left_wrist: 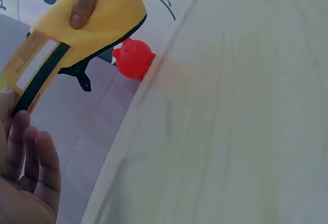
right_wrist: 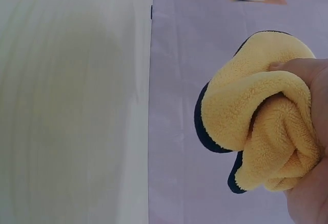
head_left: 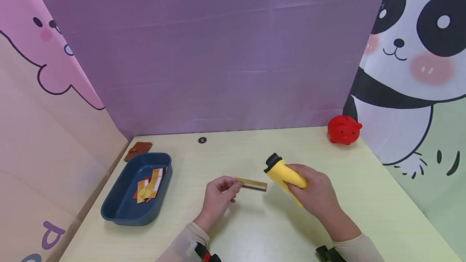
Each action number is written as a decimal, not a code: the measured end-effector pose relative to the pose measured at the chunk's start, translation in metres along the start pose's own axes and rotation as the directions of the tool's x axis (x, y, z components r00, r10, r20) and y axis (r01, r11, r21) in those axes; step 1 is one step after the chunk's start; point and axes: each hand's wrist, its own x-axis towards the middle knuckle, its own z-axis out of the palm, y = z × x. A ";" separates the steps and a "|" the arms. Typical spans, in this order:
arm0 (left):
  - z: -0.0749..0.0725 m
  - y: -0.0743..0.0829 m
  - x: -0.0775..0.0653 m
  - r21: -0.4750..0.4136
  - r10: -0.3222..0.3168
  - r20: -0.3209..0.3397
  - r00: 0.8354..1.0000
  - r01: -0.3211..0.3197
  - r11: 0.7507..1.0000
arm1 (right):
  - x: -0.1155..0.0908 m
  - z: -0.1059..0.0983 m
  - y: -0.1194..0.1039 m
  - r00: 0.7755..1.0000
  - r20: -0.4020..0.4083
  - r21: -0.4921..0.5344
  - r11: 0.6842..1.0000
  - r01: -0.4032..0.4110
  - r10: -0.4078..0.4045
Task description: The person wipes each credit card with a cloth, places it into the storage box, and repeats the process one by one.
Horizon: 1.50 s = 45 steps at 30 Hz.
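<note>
Between thumb and fingers, my left hand [head_left: 219, 197] pinches a yellow-orange card [head_left: 251, 184] by one end. A dark stripe and a white strip run along the card's face in the left wrist view. My right hand [head_left: 316, 189] grips a folded yellow cloth [head_left: 282, 175] with black edging, fluffy in the right wrist view. The cloth is held up just right of the card's free end, and in the left wrist view the card overlaps it. To the left, a blue basin [head_left: 109, 209] contains several similar cards [head_left: 154, 183] in a loose pile.
Behind the basin lies a brown leather wallet [head_left: 140, 148] with a strap. A small round black disc [head_left: 202, 140] is near the table's back edge. The red piggy bank [head_left: 344, 129] stands at the back right corner. Printed cloth walls enclose the pale table [head_left: 225, 157] on three sides.
</note>
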 end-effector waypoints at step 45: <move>0.005 -0.002 -0.005 -0.191 0.005 0.307 0.952 0.057 0.980 | -0.015 0.024 -0.032 0.979 0.167 0.176 0.980 0.090 -0.119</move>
